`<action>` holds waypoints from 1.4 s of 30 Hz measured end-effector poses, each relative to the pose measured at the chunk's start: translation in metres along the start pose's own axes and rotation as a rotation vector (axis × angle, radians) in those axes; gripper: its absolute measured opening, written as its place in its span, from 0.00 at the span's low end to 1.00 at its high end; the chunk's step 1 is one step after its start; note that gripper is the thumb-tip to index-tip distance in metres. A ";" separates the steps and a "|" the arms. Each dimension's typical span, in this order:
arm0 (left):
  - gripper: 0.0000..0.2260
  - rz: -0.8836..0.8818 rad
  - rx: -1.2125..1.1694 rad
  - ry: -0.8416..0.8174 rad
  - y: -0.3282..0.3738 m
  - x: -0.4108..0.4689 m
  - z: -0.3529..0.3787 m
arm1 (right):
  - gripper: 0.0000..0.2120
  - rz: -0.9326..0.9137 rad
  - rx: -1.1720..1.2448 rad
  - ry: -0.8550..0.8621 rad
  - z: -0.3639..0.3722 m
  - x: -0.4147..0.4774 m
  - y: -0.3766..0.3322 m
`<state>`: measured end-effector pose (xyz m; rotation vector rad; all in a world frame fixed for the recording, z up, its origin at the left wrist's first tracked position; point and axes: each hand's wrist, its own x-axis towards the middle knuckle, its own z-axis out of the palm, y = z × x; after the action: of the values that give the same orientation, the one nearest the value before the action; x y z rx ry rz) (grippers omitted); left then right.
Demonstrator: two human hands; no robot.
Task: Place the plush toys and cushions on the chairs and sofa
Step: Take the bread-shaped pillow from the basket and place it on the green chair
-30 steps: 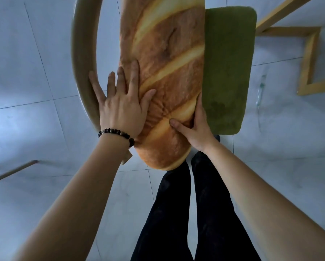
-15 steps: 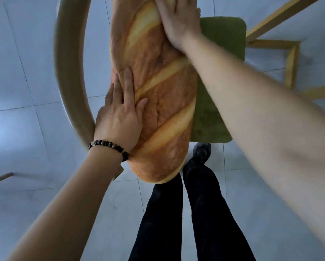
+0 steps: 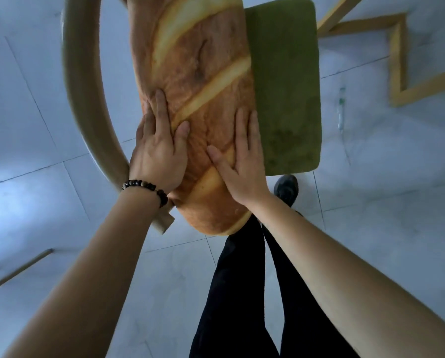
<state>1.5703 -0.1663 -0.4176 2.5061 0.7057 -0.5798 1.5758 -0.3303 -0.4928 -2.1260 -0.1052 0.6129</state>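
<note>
A long plush cushion printed like a baguette (image 3: 200, 73) lies along a chair with a green seat pad (image 3: 286, 81) and a curved beige backrest (image 3: 87, 94). Its near end overhangs the seat's front edge, above my legs. My left hand (image 3: 159, 151), with a bead bracelet on the wrist, presses flat on the cushion's left side, fingers straight. On the cushion's right side my right hand (image 3: 242, 161) lies flat, its fingers along the edge next to the green pad.
The floor is pale grey tile (image 3: 371, 228). A yellow wooden frame of another piece of furniture (image 3: 397, 60) stands at the upper right. A thin wooden leg (image 3: 17, 270) crosses the floor at the lower left. My dark shoe (image 3: 286, 189) is under the seat's front corner.
My right hand has come back from the cushion's far end to its near right side. The left hand has slid slightly toward the cushion's left edge.
</note>
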 end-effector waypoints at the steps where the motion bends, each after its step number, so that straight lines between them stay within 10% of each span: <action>1: 0.31 -0.018 -0.038 0.017 0.002 -0.001 0.000 | 0.44 0.010 0.029 -0.005 0.000 -0.011 0.003; 7: 0.32 0.265 0.178 0.326 0.049 0.040 -0.023 | 0.64 0.146 0.154 -0.115 -0.028 -0.003 -0.008; 14: 0.33 0.223 0.453 0.002 0.089 0.123 -0.025 | 0.68 -0.016 -0.076 -0.071 0.007 -0.036 -0.009; 23: 0.28 0.413 0.617 0.238 0.076 0.107 -0.013 | 0.70 -0.022 -0.165 -0.185 0.017 -0.066 0.034; 28: 0.26 0.434 0.470 0.091 0.034 0.047 -0.007 | 0.69 0.044 -0.186 -0.397 -0.013 -0.065 0.024; 32: 0.24 0.265 0.100 -0.017 0.006 -0.051 -0.029 | 0.35 0.054 -0.203 -0.438 -0.073 -0.073 -0.003; 42: 0.27 -0.237 -0.731 0.449 0.015 -0.308 -0.131 | 0.27 -0.071 -0.049 -0.137 -0.248 -0.161 -0.156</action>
<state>1.3735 -0.2212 -0.1521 1.8696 1.1411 0.1760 1.5734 -0.4695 -0.1885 -2.1165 -0.2729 0.7198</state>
